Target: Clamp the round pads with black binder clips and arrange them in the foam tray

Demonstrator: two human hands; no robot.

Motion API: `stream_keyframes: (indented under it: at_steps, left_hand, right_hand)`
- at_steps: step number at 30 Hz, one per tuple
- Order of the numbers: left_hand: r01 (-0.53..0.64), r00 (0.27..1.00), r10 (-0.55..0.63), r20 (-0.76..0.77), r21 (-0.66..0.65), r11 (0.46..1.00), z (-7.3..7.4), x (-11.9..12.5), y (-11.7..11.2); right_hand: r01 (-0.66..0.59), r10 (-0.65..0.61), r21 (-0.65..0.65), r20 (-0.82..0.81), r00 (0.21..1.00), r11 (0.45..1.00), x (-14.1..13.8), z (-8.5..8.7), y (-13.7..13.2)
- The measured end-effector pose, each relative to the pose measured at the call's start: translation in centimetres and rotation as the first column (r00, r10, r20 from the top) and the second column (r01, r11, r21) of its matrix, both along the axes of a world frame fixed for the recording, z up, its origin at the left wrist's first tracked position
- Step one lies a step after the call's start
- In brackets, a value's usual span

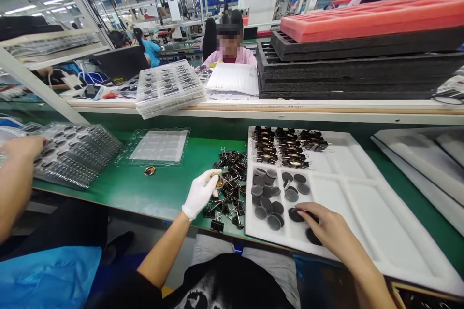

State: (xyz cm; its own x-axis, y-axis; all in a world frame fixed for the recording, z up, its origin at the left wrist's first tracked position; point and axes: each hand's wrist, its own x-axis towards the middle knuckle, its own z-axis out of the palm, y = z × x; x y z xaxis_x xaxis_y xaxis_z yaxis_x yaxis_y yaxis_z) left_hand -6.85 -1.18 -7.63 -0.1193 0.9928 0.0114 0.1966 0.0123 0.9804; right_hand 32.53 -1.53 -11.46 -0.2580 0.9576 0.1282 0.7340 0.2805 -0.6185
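In the head view, the only one here, the left hand (198, 195), in a white glove, is closed in a pinch, with a small round part (219, 182) held between thumb and fingers, just beside a loose heap of black binder clips (234, 174) on the green tabletop (123, 188). The bare right hand (328, 226) reaches into a white tray (409, 236), its thumb and forefinger drawn close together and its fingertips at a dark disc (295, 215) (whether the disc is gripped or merely touched, I cannot tell). More dark discs (266, 203) lie scattered in the compartments to the left of it, and rows of binder clips fill the tray's far left corner. On the tabletop, well to the left of the gloved hand, another round piece (149, 171) lies near a clear plastic tray (159, 146). Farther left, a co-worker's hand (27, 147) is at a stack of clear trays (78, 154). Red foam (373, 17) and black foam trays (348, 77) are piled on the shelf (232, 107) above.
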Motion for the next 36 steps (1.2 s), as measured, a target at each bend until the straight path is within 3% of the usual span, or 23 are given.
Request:
stream_keyframes:
  at_steps: [3, 6, 8, 10, 13, 19, 26, 29, 32, 34, 36]
  left_hand:
    - [0.028, 0.998, -0.028, 0.063, -0.003, 1.0, 0.8, 1.9, -0.2]
    - [0.1, 0.993, -0.098, 0.067, -0.021, 0.995, 1.3, 3.4, -0.4]
    - [0.166, 0.984, -0.163, 0.067, -0.038, 0.985, 1.5, 4.2, -0.5]
    - [0.2, 0.978, -0.197, 0.064, -0.04, 0.979, 1.7, 4.7, -0.5]
    - [0.173, 0.985, -0.173, 0.019, -0.007, 0.985, 2.4, 5.2, -0.7]
    - [0.215, 0.976, -0.215, 0.038, -0.02, 0.976, 3.9, 5.4, -1.4]
    - [0.329, 0.944, -0.329, 0.009, 0.036, 0.944, 3.3, 6.3, -1.5]
    - [0.364, 0.931, -0.365, 0.018, 0.031, 0.931, 2.8, 6.6, -1.7]
    - [0.406, 0.914, -0.405, 0.018, -0.004, 0.914, 2.5, 7.0, -2.5]
    - [0.409, 0.909, -0.409, -0.086, -0.018, 0.912, 2.5, 7.0, -3.1]
    - [0.411, 0.879, -0.402, -0.258, -0.022, 0.911, 2.4, 6.4, -3.4]
  right_hand:
    - [0.164, -0.156, 0.104, -0.081, 0.984, 0.981, -2.2, 0.7, 0.2]
    - [0.311, -0.233, 0.249, -0.297, 0.926, 0.917, -6.4, 2.3, -0.6]
    - [0.264, -0.075, 0.406, -0.424, 0.902, 0.875, -9.7, 3.1, -1.4]
    - [0.175, 0.127, 0.566, -0.453, 0.882, 0.806, -12.8, 3.2, -2.1]
    - [0.128, 0.248, 0.679, -0.428, 0.869, 0.723, -15.7, 2.3, -2.7]
    - [0.094, 0.225, 0.683, -0.363, 0.904, 0.724, -16.0, 0.4, -2.6]
    - [-0.012, 0.279, 0.688, -0.278, 0.919, 0.725, -15.3, 1.5, -2.4]
    - [0.072, 0.194, 0.631, -0.342, 0.919, 0.772, -15.2, 2.1, -3.0]
    - [0.2, 0.03, 0.324, -0.585, 0.81, 0.925, -15.0, 2.4, -3.6]
    - [0.105, -0.047, 0.038, -0.711, 0.701, 0.994, -14.8, 2.4, -3.8]
    - [-0.046, -0.08, -0.139, -0.777, 0.625, 0.989, -14.6, 2.3, -3.9]
